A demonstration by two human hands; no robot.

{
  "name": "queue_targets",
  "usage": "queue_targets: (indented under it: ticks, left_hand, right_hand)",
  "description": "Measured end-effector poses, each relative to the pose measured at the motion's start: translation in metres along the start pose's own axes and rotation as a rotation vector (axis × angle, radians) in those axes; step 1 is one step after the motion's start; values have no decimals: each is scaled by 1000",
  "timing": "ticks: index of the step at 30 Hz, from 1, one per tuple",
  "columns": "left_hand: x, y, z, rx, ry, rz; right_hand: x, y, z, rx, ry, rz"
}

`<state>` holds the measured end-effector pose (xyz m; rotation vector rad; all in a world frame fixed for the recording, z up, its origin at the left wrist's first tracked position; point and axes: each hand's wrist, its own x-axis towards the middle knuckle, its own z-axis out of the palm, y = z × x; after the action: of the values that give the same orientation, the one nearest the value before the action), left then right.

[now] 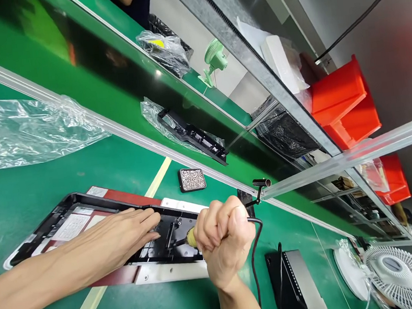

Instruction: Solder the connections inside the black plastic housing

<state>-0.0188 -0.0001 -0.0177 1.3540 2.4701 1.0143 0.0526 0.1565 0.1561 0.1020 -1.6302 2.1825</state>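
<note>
Two hands are working on one black panel point(89, 217), which is lying flat on the green bench point(21, 190), low in the view and left of centre, on top of a red board point(123, 196) and a white strip point(173, 272). The left hand point(126, 236) is lying palm down on the panel with its fingers point(149, 222) stretched out flat, pressing rather than gripping anything. The right hand point(224, 237) is closed in a tight fist around an iron point(189, 237), whose yellowish collar and dark tip are showing just left of the knuckles, with the tip pointing into the panel's recess close to the left fingertips. A black cord point(254, 246) is hanging from the back of the fist and running down toward a black and grey box point(297, 286) sitting near the bottom edge. Just behind the hands a small tray of tip-cleaning wool point(192, 179) is sitting on the bench. Further back, another black part point(193, 136) is lying in a clear wrap point(150, 111) on the dark belt. A large empty clear bag point(27, 131) is lying at far left. A bagged item point(162, 50) is resting farther up the line beside a small green fan point(214, 60). At right, red bins point(341, 99) are standing on a metal rack, and a white fan point(400, 272) is sitting at the bottom right corner.
</note>
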Motion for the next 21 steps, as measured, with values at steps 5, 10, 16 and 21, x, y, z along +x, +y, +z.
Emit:
queue_targets:
  ticks: [5,10,16,21]
  left_hand:
    - [0,-1,-1,8,3,0]
    - [0,1,-2,-14,-10,0]
    - [1,-3,7,-18,58,25]
    - [-1,2,-4,-11,-2,11]
  right_hand:
    - [-2,2,-1,-7,2,4]
    - [-1,3,-1,-20,-10,0]
    - [1,3,0,-22,-21,-1]
    - [0,3,0,-29,-18,5]
